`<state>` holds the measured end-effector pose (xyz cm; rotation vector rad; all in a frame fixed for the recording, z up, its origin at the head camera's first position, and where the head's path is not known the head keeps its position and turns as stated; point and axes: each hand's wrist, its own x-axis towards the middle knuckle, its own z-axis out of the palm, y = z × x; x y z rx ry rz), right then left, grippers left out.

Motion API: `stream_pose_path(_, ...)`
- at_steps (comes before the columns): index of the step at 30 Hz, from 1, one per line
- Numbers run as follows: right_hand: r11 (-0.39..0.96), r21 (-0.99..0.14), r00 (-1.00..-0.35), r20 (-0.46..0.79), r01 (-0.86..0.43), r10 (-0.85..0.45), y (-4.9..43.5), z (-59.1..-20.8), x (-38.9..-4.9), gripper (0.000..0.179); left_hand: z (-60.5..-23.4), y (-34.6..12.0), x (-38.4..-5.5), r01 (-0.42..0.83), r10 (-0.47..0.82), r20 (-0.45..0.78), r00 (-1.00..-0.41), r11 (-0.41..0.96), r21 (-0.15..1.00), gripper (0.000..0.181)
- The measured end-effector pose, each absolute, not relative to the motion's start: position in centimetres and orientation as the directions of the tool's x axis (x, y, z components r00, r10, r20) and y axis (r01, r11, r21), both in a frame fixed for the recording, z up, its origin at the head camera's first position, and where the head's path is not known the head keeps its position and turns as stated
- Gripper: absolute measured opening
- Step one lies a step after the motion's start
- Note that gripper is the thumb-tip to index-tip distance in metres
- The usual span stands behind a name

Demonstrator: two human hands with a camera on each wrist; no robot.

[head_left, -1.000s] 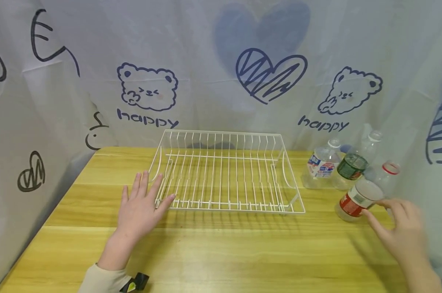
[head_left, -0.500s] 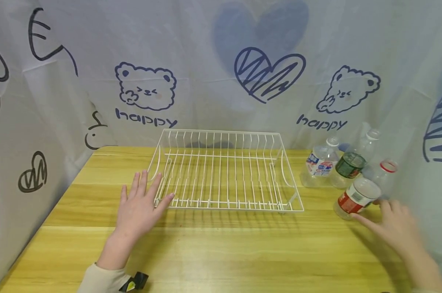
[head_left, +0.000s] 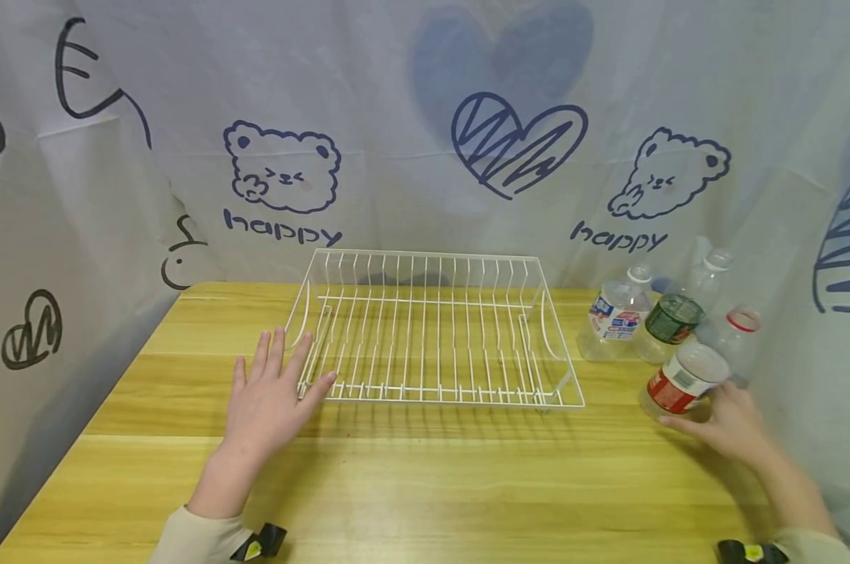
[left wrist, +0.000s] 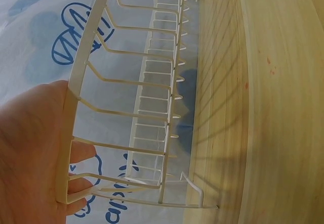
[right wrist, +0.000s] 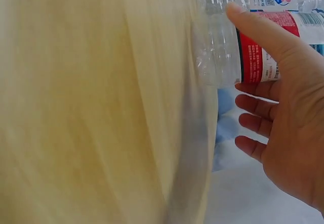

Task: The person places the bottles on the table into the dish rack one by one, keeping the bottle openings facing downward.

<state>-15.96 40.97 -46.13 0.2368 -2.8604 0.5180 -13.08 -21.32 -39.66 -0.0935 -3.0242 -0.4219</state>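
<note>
A white wire dish rack [head_left: 425, 392] stands on the wooden table. My left hand [head_left: 265, 403] rests at its front left corner, fingers straight and spread. In the left wrist view the hand [left wrist: 33, 148] lies against the rack's rim, with several fingertips showing beyond it. On the right, a clear plastic bottle with a red and white label [head_left: 673, 392] and a red ring at its neck stands upright. My right hand [head_left: 731, 427] is around its near right side. In the right wrist view the thumb crosses the bottle [right wrist: 217, 49], and the loosely bent fingers reach along its other side.
Two more clear bottles stand close behind the red-labelled one: one with a blue and white label [head_left: 613, 317], one with a green label [head_left: 674, 319]. A printed curtain [head_left: 396, 157] hangs behind the table [head_left: 425, 486].
My right hand has moved left and in closer around the red-labelled bottle, which has shifted slightly left. The left hand and the rack have stayed in place.
</note>
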Motion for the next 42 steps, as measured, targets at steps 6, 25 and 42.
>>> stream_pose_path(6, 0.890, -0.417, -0.972, 0.214, -0.184, -0.100, 40.7, -46.1, -16.4, 0.095, -39.8, -21.4, -13.0, 0.072, 0.047, 0.098, -0.994, 0.960, 0.269, 0.081)
stream_pose_path(25, 0.851, -0.492, -0.974, 0.205, -0.185, -0.093, 40.2, -45.9, -16.7, 0.077, -39.6, -21.3, -13.0, 0.065, 0.041, 0.094, -0.995, 0.959, 0.276, 0.081)
stream_pose_path(42, 0.906, -0.358, -0.941, 0.321, -0.226, -0.108, 37.6, -42.6, -16.2, 0.063, -39.6, -21.4, -13.0, 0.069, 0.046, 0.090, -0.995, 0.962, 0.264, 0.081)
